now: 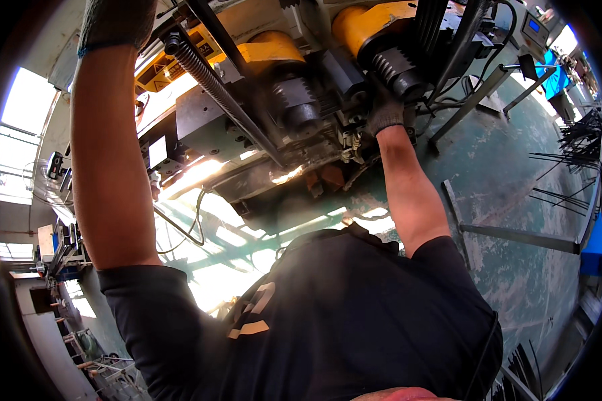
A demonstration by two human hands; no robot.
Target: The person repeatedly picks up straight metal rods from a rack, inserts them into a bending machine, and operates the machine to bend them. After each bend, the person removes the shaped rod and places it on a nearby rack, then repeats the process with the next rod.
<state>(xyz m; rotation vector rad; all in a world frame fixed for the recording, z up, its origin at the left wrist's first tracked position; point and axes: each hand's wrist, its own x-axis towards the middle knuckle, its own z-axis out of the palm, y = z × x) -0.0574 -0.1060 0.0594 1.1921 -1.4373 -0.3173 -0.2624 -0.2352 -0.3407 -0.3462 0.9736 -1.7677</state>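
Note:
In front of me stands a machine with two yellow cylindrical housings, a left one (274, 48) and a right one (360, 28). Below them sit ridged steel rollers, one on the left (295, 100) and another on the right (396, 69). My right hand (385, 110), in a dark glove, reaches in beside the right roller; shadow and machine parts hide its fingers. High at the upper left is my gloved left hand (117, 23), its fingers cut off by the picture's edge. A coiled, spring-like bar (211, 80) slants down between my arms.
A grey metal stand (478, 103) is right of the machine, below a control box (534, 28) with a small screen. Dark thin rods (582, 140) lie bundled at the far right. A steel frame bar (522, 238) crosses the green floor. A cable (199, 224) loops below the machine.

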